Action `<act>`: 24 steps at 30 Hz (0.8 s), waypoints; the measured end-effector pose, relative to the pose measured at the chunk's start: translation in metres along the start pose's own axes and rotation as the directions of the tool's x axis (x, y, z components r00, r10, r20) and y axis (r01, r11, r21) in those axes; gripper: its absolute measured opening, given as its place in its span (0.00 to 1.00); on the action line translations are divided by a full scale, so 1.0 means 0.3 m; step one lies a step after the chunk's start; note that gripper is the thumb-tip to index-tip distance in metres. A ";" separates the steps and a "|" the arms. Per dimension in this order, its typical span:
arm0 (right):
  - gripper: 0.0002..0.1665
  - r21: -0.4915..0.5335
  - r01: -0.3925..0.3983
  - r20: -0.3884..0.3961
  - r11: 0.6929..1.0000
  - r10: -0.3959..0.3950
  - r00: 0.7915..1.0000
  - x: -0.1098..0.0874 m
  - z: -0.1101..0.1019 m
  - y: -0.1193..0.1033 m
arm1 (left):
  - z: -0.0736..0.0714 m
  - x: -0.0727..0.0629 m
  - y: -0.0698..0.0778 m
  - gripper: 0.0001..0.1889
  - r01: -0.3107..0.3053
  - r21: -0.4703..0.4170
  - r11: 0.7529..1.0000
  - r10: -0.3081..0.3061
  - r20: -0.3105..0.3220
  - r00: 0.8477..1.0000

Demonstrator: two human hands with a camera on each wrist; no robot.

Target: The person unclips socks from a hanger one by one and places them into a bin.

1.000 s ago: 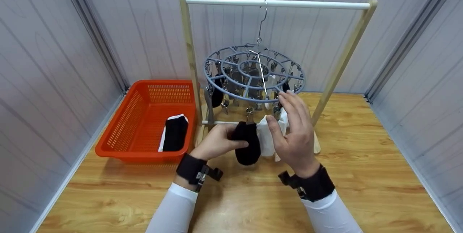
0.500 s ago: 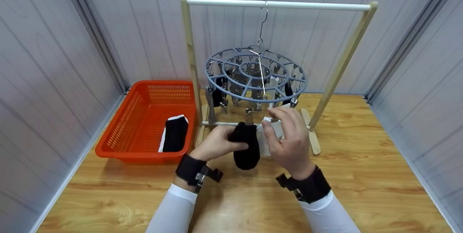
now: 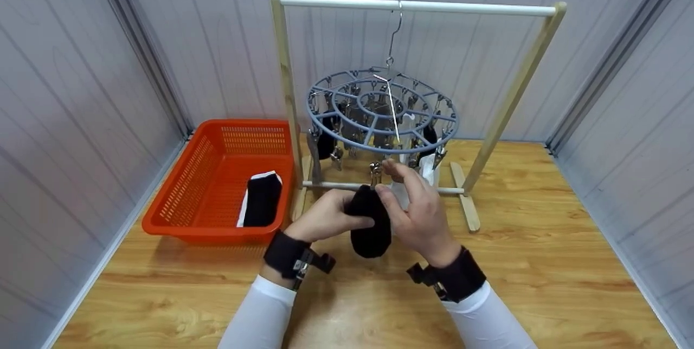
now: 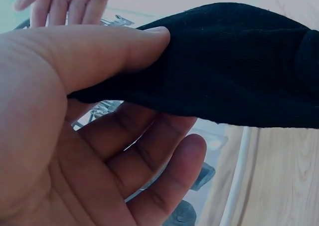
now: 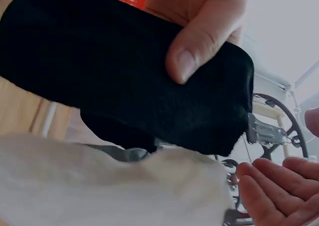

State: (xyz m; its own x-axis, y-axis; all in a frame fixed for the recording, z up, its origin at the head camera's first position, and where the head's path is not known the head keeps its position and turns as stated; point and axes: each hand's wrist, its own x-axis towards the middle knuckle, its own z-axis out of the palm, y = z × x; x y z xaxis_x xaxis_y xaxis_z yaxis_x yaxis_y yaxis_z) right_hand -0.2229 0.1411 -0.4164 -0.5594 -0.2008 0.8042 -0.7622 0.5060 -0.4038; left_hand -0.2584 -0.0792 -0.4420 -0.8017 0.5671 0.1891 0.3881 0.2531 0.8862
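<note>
A white sleeve [image 3: 260,305] and a black wrist strap [image 3: 282,256] show on the left arm, with a matching pair on the right. The left hand [image 3: 328,216] pinches a black sock [image 3: 371,238], thumb on its front, its other fingers behind. The right hand [image 3: 420,216] is grasping nothing, its fingers extended beside the sock's upper end and near a metal clip [image 3: 376,174]. That sock hangs from this clip, below the near edge of a round blue hanger [image 3: 396,152].

A white sock [image 5: 124,191] hangs just beside the black one, partly hidden by the right hand in the head view. To the left on the table [image 3: 347,305], an orange basket [image 3: 211,231] holds a black-and-white bundle [image 3: 263,202] near its front right corner. More black socks [image 3: 326,140] hang at the hanger's left and right edges. Above, the hanger's hook meets the rack's white rail [image 3: 461,7], before a pale wall [image 3: 217,40].
</note>
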 end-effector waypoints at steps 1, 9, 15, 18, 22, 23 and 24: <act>0.28 0.029 -0.018 0.013 0.999 0.018 1.000 0.001 0.002 0.002 | 0.001 -0.001 0.002 0.09 0.000 -0.002 1.000 0.000 0.005 1.000; 0.32 0.296 -0.281 0.147 0.913 0.247 0.958 0.003 0.003 -0.005 | 0.004 0.001 0.002 0.09 0.013 0.018 1.000 -0.013 0.015 1.000; 0.29 0.421 -0.378 0.147 0.825 0.349 0.926 0.012 -0.007 -0.021 | 0.004 0.007 0.001 0.09 0.023 0.015 1.000 -0.024 0.009 1.000; 0.28 0.444 -0.381 0.134 0.811 0.360 0.923 0.017 -0.009 -0.023 | 0.004 0.010 0.000 0.09 0.019 0.015 1.000 -0.020 0.010 1.000; 0.28 0.432 -0.360 0.121 0.827 0.343 0.932 0.018 -0.008 -0.020 | 0.003 0.010 -0.001 0.08 0.019 0.017 1.000 -0.019 0.005 1.000; 0.27 0.430 -0.355 0.117 0.830 0.338 0.934 0.018 -0.008 -0.019 | 0.002 0.011 -0.001 0.08 0.016 0.018 1.000 -0.016 0.004 1.000; 0.27 0.432 -0.352 0.115 0.831 0.336 0.935 0.018 -0.007 -0.017 | 0.002 0.011 -0.001 0.08 0.013 0.020 1.000 -0.013 0.002 1.000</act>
State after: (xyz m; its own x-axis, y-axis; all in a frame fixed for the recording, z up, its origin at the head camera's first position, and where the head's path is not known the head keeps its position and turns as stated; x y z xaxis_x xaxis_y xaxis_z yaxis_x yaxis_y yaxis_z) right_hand -0.2213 0.1392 -0.4090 -0.8165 -0.1141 0.5660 -0.5771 0.1287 -0.8065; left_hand -0.2610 -0.0768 -0.4418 -0.8060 0.5649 0.1768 0.3866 0.2762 0.8799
